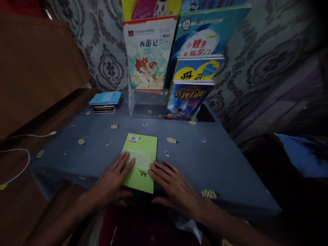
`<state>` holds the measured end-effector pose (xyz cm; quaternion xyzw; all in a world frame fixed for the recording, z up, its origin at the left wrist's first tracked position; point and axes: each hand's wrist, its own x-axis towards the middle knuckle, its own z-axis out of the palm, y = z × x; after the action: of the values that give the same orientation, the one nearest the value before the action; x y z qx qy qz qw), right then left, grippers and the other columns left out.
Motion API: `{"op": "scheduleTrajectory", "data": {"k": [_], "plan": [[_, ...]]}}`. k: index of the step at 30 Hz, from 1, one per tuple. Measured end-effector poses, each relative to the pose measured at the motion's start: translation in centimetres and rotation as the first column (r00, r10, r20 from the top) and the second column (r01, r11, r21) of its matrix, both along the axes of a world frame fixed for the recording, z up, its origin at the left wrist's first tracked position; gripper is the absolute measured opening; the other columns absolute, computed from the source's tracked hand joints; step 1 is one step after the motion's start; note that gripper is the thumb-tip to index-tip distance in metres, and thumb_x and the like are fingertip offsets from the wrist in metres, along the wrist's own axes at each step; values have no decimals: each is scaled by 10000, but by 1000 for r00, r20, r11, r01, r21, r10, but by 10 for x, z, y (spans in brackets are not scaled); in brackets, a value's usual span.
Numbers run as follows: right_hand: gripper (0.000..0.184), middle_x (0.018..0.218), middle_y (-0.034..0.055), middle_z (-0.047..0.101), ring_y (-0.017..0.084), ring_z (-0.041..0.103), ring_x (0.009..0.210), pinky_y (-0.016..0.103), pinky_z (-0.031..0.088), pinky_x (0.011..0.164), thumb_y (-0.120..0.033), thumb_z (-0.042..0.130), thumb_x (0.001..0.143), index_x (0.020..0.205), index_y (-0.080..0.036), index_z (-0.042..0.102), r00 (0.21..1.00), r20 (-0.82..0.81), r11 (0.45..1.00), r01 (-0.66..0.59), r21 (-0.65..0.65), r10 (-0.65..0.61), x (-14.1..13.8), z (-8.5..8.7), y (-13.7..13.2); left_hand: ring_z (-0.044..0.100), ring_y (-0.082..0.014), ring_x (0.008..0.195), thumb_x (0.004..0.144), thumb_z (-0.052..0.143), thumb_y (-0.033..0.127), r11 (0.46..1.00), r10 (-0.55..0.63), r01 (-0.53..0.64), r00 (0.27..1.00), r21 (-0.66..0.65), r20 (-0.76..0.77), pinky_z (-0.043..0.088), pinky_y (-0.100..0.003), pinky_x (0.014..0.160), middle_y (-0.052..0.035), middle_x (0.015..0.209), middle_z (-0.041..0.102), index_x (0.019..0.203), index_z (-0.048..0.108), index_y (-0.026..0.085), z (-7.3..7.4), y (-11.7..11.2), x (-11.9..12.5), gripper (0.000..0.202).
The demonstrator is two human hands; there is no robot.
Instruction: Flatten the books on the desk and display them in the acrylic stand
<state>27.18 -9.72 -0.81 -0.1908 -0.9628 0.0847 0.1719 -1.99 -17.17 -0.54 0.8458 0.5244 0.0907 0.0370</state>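
A green book lies flat near the front edge of the table, its barcode at the far end and a pale text panel in the middle. My left hand rests on its left side, fingers stretched over the cover and thumb pointing inward near the front edge. On the other side, the fingertips of my right hand touch the book's right edge, with the fingers straight and slightly apart. Neither hand grips the book.
A clear acrylic stand at the back holds a white picture book; beside it several books lean upright, the dark blue one frontmost. A small book stack sits back left. White cables hang at the far left.
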Motion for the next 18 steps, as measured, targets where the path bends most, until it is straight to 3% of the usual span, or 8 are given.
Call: {"op": "scheduleTrajectory", "data": {"k": [3, 7, 10, 14, 16, 18], "plan": [[505, 1376, 110, 678, 264, 575, 1342, 525, 504, 1089, -244, 645, 965, 1457, -215, 535, 997, -73, 999, 23, 30, -21, 6, -5, -25, 138, -345, 1583, 797, 622, -13, 1000, 10, -9, 998, 24, -68, 402, -512, 1205, -168, 1714, 90, 1644, -80, 254, 0, -26, 10, 1132], [341, 1170, 106, 767, 235, 685, 1127, 461, 583, 955, -158, 503, 1028, 1347, -194, 620, 969, -249, 998, 16, 53, -2, 9, -5, -46, 148, -335, 1582, 790, 484, -73, 998, -39, 43, 993, 40, -111, 397, -527, 1203, -165, 1703, 164, 1642, -97, 232, 4, -51, 18, 1075], [335, 1102, 106, 776, 238, 703, 1030, 419, 617, 838, -173, 514, 1029, 1348, -194, 616, 944, -328, 999, -20, 30, 29, 13, 3, -48, 222, -316, 1569, 854, 490, -4, 993, -111, 112, 993, 24, -50, 420, -528, 1193, -139, 1675, 283, 1654, -2, 242, 22, -57, 15, 971], [380, 1186, 115, 748, 253, 676, 1120, 439, 614, 885, -198, 519, 1029, 1400, -232, 594, 926, -379, 995, -40, -93, 2, 19, 20, -31, 486, -282, 1443, 937, 608, 260, 985, -149, 160, 975, -58, 166, 452, -517, 1173, -53, 1532, 544, 1544, 435, 338, 65, -42, 4, 636], [365, 1202, 102, 741, 254, 671, 1137, 469, 600, 922, -236, 523, 1031, 1383, -264, 616, 911, -409, 983, -21, -184, -57, 17, 25, -15, 600, -287, 1333, 927, 653, 412, 990, -66, 103, 944, -98, 325, 464, -525, 1154, -31, 1415, 654, 1396, 618, 370, 89, -25, -2, 471], [321, 1181, 92, 747, 254, 677, 1127, 485, 582, 950, -287, 524, 1030, 1318, -271, 665, 886, -449, 963, -6, -269, -120, 11, 27, 2, 702, -299, 1165, 848, 734, 514, 986, 57, 30, 867, -166, 495, 551, -482, 1044, -41, 1241, 754, 1216, 749, 346, 111, -5, -4, 405]]}}
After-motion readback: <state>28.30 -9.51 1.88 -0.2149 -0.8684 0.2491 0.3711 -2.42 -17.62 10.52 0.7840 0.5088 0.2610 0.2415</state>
